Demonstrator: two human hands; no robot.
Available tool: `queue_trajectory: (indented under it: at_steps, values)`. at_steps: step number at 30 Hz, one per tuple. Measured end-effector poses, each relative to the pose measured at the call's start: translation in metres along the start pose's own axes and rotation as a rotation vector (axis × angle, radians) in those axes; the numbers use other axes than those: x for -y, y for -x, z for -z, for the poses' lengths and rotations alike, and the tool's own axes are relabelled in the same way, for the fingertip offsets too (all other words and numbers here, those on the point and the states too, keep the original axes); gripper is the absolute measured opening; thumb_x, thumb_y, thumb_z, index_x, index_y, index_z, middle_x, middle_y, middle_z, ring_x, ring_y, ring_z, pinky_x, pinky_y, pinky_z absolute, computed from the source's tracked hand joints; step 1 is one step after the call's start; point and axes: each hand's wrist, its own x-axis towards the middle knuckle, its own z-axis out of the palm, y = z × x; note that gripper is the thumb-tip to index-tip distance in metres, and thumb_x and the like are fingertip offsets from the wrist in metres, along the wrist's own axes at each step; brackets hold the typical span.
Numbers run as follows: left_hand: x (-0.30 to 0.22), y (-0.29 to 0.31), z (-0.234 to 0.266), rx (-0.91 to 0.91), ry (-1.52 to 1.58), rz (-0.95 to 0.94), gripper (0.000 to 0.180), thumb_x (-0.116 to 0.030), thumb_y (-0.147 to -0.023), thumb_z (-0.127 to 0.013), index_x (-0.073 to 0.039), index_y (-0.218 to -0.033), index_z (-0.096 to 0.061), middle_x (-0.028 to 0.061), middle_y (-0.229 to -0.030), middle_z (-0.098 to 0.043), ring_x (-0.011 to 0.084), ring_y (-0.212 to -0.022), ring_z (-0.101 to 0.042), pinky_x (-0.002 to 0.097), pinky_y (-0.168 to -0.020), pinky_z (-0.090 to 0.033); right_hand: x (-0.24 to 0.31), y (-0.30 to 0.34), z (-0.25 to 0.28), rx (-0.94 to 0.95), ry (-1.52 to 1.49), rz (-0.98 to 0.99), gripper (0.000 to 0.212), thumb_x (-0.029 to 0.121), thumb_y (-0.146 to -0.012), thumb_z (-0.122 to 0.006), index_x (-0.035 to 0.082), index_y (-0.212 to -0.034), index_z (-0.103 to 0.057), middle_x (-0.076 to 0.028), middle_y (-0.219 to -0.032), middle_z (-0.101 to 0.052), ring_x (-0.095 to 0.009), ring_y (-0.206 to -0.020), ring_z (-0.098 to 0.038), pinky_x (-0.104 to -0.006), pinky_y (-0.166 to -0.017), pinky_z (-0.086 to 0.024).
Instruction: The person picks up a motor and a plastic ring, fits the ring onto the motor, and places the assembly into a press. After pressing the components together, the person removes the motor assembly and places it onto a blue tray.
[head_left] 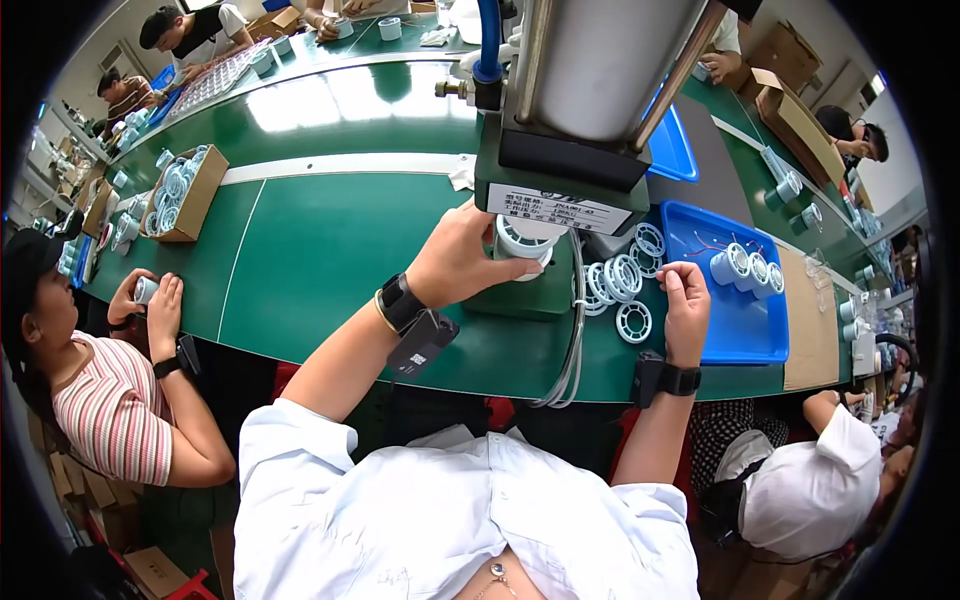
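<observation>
Under the head of a bench press [560, 170], my left hand [462, 258] has its thumb and fingers around a white round plastic housing [524, 240]. The press head hides part of that housing, which sits over the dark green press base [520, 298]. My right hand [685, 300] is raised beside the left rim of a blue tray [735, 345], its fingers curled closed; whether anything is in them cannot be made out. Just left of this hand lie several pale slotted plastic rings [622, 276], and one loose ring [633, 322] lies nearer me.
Several pale cylindrical parts [747, 268] with thin wires stand in the tray. Grey cables [575, 350] run down from the press over the table edge. A carton of rings [188, 195] stands far left, near a co-worker's hands [150, 300]. Cardboard [808, 320] lies right of the tray.
</observation>
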Motion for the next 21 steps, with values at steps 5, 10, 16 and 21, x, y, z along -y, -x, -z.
queue_trajectory:
  at_steps: [5, 10, 16, 21]
  values:
    - [0.004, 0.000, -0.002, 0.006, 0.031, 0.039, 0.055, -0.019, -0.068, -0.082, -0.005, -0.115, -0.057, 0.0067, -0.099, -0.062, 0.0175, -0.081, -0.056, 0.0289, -0.070, -0.047, 0.006, -0.003, -0.003, 0.009, -0.078, -0.016, 0.011, 0.010, -0.093, -0.052, 0.002, -0.093, -0.059, -0.001, -0.087, -0.060, -0.008, -0.082, -0.053, -0.0215, -0.078, -0.042]
    - [0.001, -0.002, -0.006, 0.038, -0.061, 0.106, 0.057, -0.021, -0.067, -0.083, -0.006, -0.116, -0.057, 0.0076, -0.102, -0.061, 0.0189, -0.085, -0.057, 0.0283, -0.073, -0.048, 0.020, -0.006, -0.018, 0.224, 0.009, -0.071, 0.014, 0.012, -0.091, -0.054, 0.001, -0.098, -0.060, -0.003, -0.090, -0.061, -0.010, -0.086, -0.055, -0.0234, -0.079, -0.043]
    - [0.009, 0.001, -0.011, -0.020, -0.079, 0.029, 0.064, -0.028, -0.067, -0.083, -0.007, -0.121, -0.056, 0.0131, -0.115, -0.056, 0.0250, -0.096, -0.057, 0.0316, -0.082, -0.047, 0.035, -0.011, -0.046, 0.353, 0.524, 0.290, 0.028, 0.020, -0.090, -0.056, 0.001, -0.110, -0.059, -0.010, -0.102, -0.062, -0.023, -0.101, -0.056, -0.0334, -0.090, -0.039]
    - [0.054, 0.005, 0.002, -0.012, -0.237, -0.157, 0.060, -0.035, -0.074, -0.077, -0.005, -0.121, -0.055, 0.0145, -0.120, -0.054, 0.0288, -0.109, -0.051, 0.0356, -0.096, -0.040, 0.028, -0.007, -0.050, 0.388, 0.836, 0.332, 0.038, 0.028, -0.092, -0.053, 0.002, -0.118, -0.058, -0.014, -0.113, -0.060, -0.030, -0.114, -0.051, -0.0400, -0.101, -0.031]
